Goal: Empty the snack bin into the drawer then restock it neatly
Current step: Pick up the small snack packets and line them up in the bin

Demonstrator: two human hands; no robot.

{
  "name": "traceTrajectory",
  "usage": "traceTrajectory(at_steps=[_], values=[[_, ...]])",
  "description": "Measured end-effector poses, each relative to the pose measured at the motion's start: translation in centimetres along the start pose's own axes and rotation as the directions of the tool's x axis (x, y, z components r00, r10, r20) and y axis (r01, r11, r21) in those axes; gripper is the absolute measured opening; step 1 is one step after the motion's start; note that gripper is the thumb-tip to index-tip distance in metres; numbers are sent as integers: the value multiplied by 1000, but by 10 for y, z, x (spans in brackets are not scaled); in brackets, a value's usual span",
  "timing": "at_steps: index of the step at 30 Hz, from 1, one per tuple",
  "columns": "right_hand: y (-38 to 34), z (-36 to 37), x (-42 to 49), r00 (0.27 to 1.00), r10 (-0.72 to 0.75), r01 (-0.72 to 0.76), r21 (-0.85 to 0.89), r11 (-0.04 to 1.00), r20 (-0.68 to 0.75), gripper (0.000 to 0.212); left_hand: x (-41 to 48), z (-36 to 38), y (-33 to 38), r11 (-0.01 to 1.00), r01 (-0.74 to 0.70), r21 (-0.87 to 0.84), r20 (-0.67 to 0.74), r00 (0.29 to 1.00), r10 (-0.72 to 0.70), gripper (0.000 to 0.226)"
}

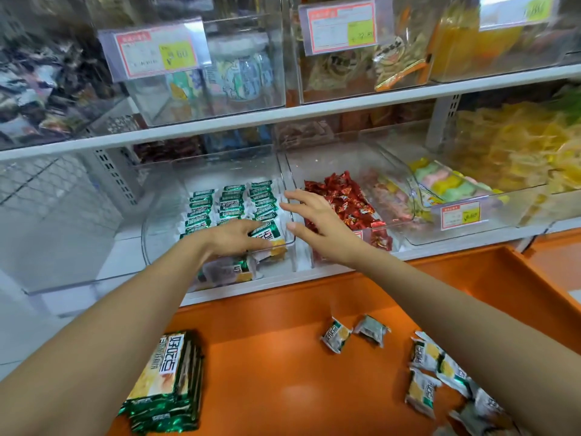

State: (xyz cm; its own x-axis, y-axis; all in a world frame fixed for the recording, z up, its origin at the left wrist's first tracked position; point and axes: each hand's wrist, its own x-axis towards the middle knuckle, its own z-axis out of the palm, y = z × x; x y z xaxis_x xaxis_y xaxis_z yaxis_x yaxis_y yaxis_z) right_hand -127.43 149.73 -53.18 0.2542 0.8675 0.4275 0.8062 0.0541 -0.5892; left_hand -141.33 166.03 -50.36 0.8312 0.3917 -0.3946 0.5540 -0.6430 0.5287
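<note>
A clear plastic snack bin [147,234] sits on the lower shelf, holding three neat rows of green-wrapped snack packets [231,201]. My left hand [234,239] reaches into the bin's front and rests flat on the front packets, fingers fairly straight. My right hand [317,220] hovers open at the bin's right wall, fingers spread, holding nothing. Below, the orange drawer [283,372] holds a stack of green packets [166,382] at its left and several loose packets [434,369] at its right.
A neighbouring bin of red-wrapped candies [342,199] stands just right of my right hand. Further right are bins of pastel sweets [446,184] and yellow snacks [515,146]. An upper shelf [283,116] carries more clear bins with price labels.
</note>
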Motion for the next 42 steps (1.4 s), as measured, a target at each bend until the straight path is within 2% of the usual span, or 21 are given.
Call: traceTrajectory(at_steps=[2,4,5,8,10,13,16,19,21,24,27,29,32,34,37,42], values=[[0,-1,-1,1000,-4,5,-19,1000,14,49,-4,5,-1,998,59,-17,-6,998,-59,62],[-1,-2,0,1000,-5,6,-52,999,22,48,-3,11,-4,998,55,-39,-83,995,-58,34],[-2,-3,1,1000,-6,7,-72,997,14,47,-2,13,-4,1000,27,14,-122,992,-25,23],[-9,-6,6,999,-52,49,-163,985,-16,42,-1,14,2,985,-44,170,-122,990,66,32],[-17,-6,9,995,-77,91,-237,967,68,39,2,8,2,978,-61,200,-107,991,84,37],[-25,0,14,970,-61,165,-451,877,235,35,-7,3,-7,974,-130,186,-123,980,154,23],[-23,2,14,958,-60,217,-572,791,281,41,-31,7,-19,950,-207,233,-186,950,252,39],[-22,3,13,944,-31,230,-584,778,330,45,-48,16,-32,917,-255,307,-228,916,331,67],[-27,5,15,935,-18,232,-570,788,355,46,-49,21,-36,892,-224,392,-207,923,323,82],[-34,8,20,932,13,211,-573,792,362,45,-48,23,-30,883,-180,434,-197,937,288,80],[-38,14,15,914,4,283,-644,711,405,65,-47,22,-28,911,-184,370,-205,940,273,58],[-40,17,12,900,32,313,-695,648,435,70,-49,23,-34,914,-197,353,-231,929,289,68],[-45,19,15,900,33,329,-729,600,434,61,-55,23,-51,880,-196,433,-272,902,335,97],[-54,23,19,900,40,310,-701,643,435,59,-57,22,-58,844,-186,504,-269,894,358,101],[-65,30,17,887,117,190,-585,788,446,53,-59,25,-58,822,-167,544,-290,882,371,90],[-67,36,22,852,238,98,-588,803,466,55,-64,30,-63,797,-120,592,-349,853,387,78]])
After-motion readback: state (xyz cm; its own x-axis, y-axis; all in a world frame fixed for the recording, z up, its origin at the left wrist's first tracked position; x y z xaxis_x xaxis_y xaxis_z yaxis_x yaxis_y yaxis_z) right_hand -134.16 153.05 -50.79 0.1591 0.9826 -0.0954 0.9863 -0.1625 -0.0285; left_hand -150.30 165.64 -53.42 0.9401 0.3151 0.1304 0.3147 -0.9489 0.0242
